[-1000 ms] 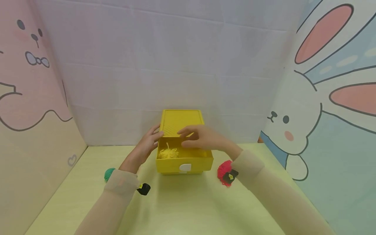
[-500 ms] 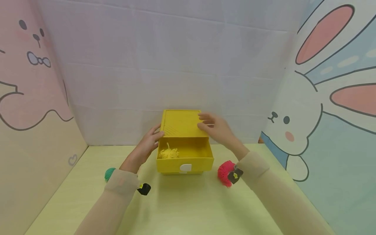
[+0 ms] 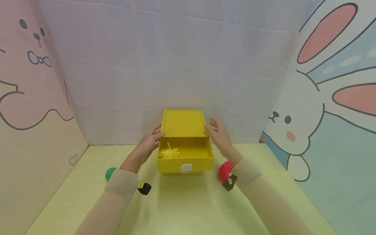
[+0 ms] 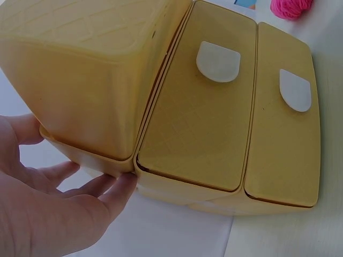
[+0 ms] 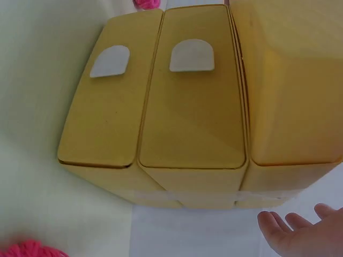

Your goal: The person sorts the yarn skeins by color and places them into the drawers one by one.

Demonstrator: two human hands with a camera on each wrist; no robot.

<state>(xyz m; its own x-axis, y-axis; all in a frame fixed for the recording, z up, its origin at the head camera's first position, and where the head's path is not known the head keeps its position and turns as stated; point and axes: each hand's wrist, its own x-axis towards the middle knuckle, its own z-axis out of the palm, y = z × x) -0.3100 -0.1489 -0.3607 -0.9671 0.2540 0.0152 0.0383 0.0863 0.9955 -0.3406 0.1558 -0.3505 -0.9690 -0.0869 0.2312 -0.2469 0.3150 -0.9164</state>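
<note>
A yellow drawer cabinet [image 3: 184, 121] stands against the back wall, its top drawer [image 3: 170, 165] pulled out. Inside the drawer's left corner lies a ball of yellow yarn [image 3: 169, 153]. My left hand [image 3: 148, 143] rests on the cabinet's left side; in the left wrist view the hand [image 4: 53, 209] has its thumb at the upper edge and fingertips along the side. On the other side, my right hand [image 3: 221, 138] holds nothing, its thumb overlapping the cabinet's right edge. The right wrist view shows those fingers [image 5: 273, 227] loosely bent, apart from the cabinet wall.
A green yarn ball [image 3: 110, 173] lies on the table beside my left sleeve. To the right, a pink-red yarn ball [image 3: 224, 171] sits partly behind my right cuff. Another pink yarn ball [image 5: 147, 4] shows at the top of the right wrist view. Two lower drawers have white handles [image 4: 296, 90].
My right hand has left the open drawer, passed over the cabinet top and come down beside its right side. The left hand stays put; the yellow yarn remains in the drawer.
</note>
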